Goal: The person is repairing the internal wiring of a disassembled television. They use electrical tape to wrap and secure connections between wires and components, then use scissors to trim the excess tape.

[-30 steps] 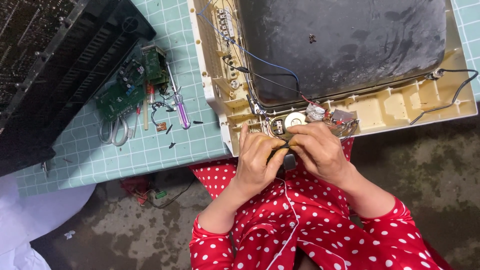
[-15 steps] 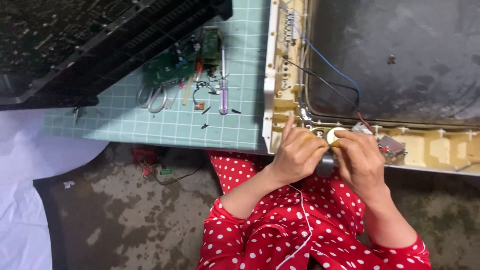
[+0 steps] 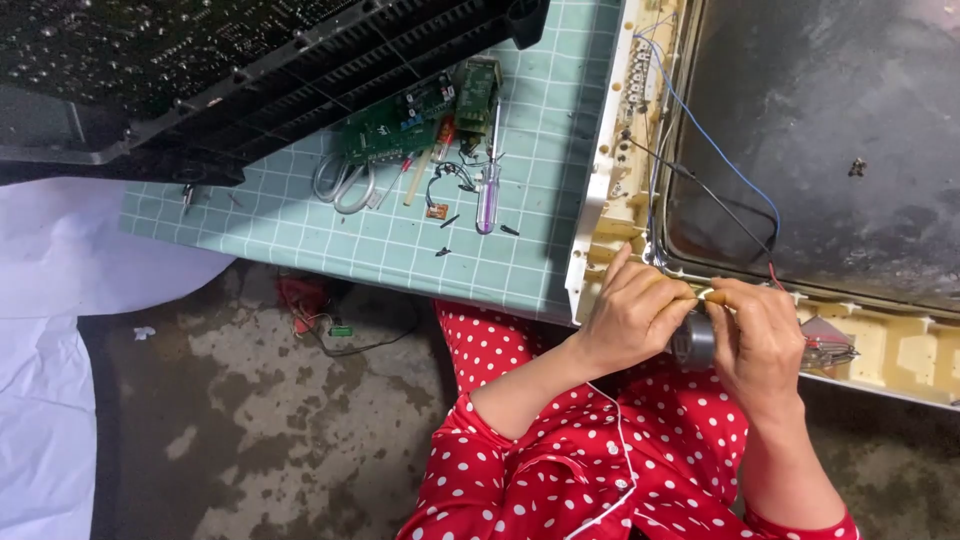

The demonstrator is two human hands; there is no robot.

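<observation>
A: What have we got in our hands?

B: A small grey motor (image 3: 694, 338), a short metal cylinder, pinched between them at the near edge of the yellowed casing (image 3: 905, 352). Our left hand (image 3: 634, 318) is curled round its left side, fingers closed over the top. Our right hand (image 3: 757, 340) is closed on its right side, thumb and forefinger meeting at the tip.

A: How will it handle?

B: We judge it stiff and dense for its size, smooth on the barrel, so it could slip if we hold it by fingertips alone. The thin red, blue and black wires (image 3: 722, 175) running over the dark panel (image 3: 830, 130) look like the weak part; whether they reach the motor we cannot tell. We would grip the barrel itself, never the leads.

A: And against half a second ago?

B: Our hands are clamped on the same part in the same way, at the same edge of the casing. The view has swung a little left and nearer: the green mat (image 3: 400, 240), the circuit board (image 3: 400, 125), the scissors (image 3: 342, 183) and the purple screwdriver (image 3: 486, 195) sit as they did, with more of the black cover (image 3: 200, 80) across the top.
</observation>
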